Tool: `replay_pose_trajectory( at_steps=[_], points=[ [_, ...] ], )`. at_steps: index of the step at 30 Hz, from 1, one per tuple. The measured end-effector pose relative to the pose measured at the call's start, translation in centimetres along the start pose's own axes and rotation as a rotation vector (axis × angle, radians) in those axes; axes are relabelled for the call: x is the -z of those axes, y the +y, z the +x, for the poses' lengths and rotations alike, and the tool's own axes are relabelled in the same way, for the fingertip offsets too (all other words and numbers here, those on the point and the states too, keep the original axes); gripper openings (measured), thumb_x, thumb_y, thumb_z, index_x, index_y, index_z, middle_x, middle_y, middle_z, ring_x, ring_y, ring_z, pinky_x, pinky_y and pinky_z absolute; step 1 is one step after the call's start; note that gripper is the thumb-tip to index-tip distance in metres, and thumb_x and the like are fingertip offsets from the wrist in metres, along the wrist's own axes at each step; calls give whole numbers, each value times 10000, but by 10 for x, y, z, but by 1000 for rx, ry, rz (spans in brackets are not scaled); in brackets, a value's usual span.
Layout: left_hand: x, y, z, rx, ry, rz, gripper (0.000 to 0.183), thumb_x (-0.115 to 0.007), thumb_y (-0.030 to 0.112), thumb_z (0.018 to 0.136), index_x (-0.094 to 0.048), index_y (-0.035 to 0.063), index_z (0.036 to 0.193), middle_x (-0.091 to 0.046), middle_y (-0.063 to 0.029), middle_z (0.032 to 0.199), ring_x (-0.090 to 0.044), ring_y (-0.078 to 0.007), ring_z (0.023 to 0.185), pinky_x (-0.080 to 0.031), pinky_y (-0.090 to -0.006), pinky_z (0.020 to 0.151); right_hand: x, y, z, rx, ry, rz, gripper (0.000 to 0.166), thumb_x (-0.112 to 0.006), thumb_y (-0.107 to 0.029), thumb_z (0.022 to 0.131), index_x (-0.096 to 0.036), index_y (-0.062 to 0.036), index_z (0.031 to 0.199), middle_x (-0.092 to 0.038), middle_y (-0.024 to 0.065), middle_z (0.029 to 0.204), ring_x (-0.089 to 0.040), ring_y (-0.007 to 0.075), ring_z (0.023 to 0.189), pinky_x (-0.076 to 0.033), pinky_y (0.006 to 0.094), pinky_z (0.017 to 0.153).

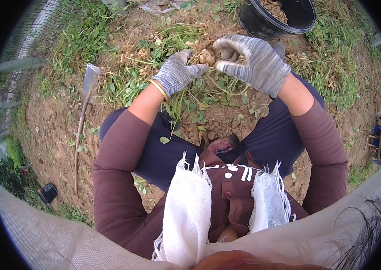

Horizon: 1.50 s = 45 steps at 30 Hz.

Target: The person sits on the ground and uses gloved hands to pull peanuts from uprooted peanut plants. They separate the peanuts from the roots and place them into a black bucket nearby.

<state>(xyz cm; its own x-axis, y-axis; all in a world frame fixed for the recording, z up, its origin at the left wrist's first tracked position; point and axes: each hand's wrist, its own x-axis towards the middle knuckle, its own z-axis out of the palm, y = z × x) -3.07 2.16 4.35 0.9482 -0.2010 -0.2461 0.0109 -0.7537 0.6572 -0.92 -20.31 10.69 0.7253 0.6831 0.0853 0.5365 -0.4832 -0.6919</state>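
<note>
My left hand (181,72), in a grey knitted glove with a gold-coloured bangle at the wrist, grips a peanut plant by its root end. Pods and roots of this peanut cluster (206,56) show between my two hands. My right hand (253,62), gloved alike, is held just right of the cluster with thumb and fingers apart; its palm side is partly hidden. Leafy stems hang below the left hand. Behind the right hand stands a black bucket (264,27) with picked peanuts (275,10) inside.
More uprooted peanut plants (136,57) lie on the soil ahead, with others (332,64) at the right. A long-handled tool with a flat metal blade (91,79) lies at the left. A mesh fence (30,40) runs along the far left, and a small black container (47,193) sits lower left.
</note>
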Motion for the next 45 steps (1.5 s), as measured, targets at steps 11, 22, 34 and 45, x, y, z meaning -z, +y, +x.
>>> replay_pose_trajectory(
  at_steps=[11,22,34,45],
  points=[
    [4,2,27,-31,-97,-61,485,-675,304,852,-554,-2,1208,-668,-138,1016,-617,-184,904,-485,-328,814,-19,49,49,-50,-65,99,310,-580,-289,906,-633,-31,1069,-665,185,946,-636,339,885,-499,403,780],
    [6,26,26,188,-366,-815,345,-670,239,879,-597,10,1128,-607,7,996,-520,-47,873,-455,-239,784,2,43,47,-189,169,941,254,-583,-266,929,-646,-22,965,-671,60,793,-644,102,753,-509,245,682],
    [-21,-14,39,110,-248,-690,385,-650,174,876,-562,27,1221,-607,-7,1094,-552,-88,961,-465,-244,851,-32,56,52,-183,-20,-150,406,-689,-393,807,-659,-53,1027,-680,137,914,-656,297,852,-506,386,746],
    [-10,-10,30,27,-203,-421,374,-627,213,910,-555,-1,1207,-630,-33,1040,-554,-87,921,-472,-250,819,-23,48,55,-103,-111,-40,318,-627,-275,856,-628,-23,1051,-659,186,870,-649,333,810,-515,391,720]
  ],
)
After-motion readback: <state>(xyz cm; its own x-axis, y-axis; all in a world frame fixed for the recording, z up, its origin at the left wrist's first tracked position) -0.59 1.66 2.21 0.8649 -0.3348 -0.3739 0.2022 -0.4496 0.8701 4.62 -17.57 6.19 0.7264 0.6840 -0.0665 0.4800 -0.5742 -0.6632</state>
